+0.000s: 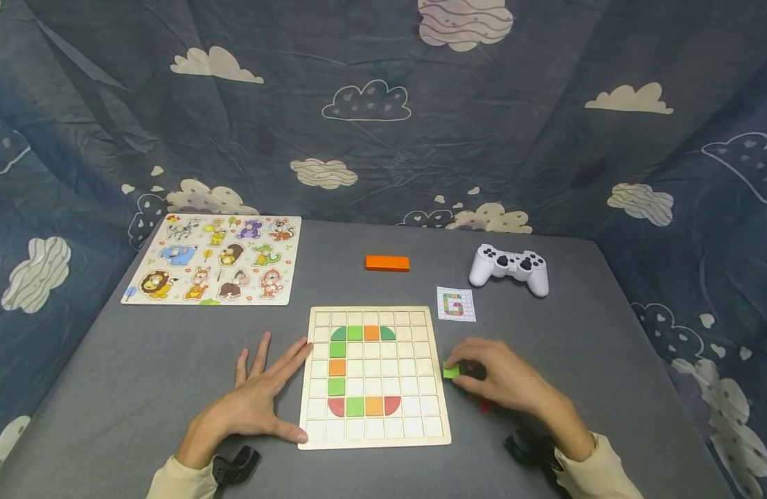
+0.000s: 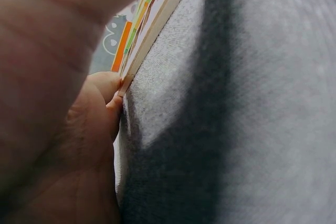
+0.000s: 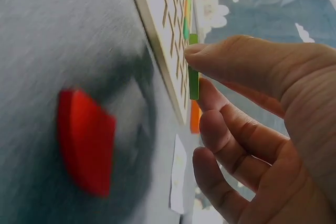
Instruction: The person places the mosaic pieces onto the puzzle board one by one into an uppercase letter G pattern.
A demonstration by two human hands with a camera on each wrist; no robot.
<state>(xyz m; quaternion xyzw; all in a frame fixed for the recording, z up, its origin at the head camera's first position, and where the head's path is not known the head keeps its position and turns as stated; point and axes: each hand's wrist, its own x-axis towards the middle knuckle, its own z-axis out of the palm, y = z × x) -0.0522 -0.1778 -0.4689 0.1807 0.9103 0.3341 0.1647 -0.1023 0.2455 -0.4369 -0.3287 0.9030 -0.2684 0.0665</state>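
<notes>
A wooden grid board (image 1: 414, 423) lies on the grey table, with green, orange and red tiles set in a C-like outline. My left hand (image 1: 252, 405) is spread along the board's left side, its fingertips and thumb touching the edge. Just past the board's right edge, my right hand (image 1: 501, 374) pinches a green square tile (image 1: 450, 372) between thumb and fingers. The right wrist view shows that green tile (image 3: 193, 77) edge-on, off the table. Below the right hand lies a red rounded tile (image 3: 86, 142), mostly covered by the hand in the head view.
A small pattern card (image 1: 456, 305) lies right of the board's top corner. Farther back are an orange block (image 1: 387, 263) and a white game controller (image 1: 509, 269). An animal puzzle board (image 1: 215, 260) is at the back left. A cloud-print cloth (image 1: 371, 166) hangs behind the table.
</notes>
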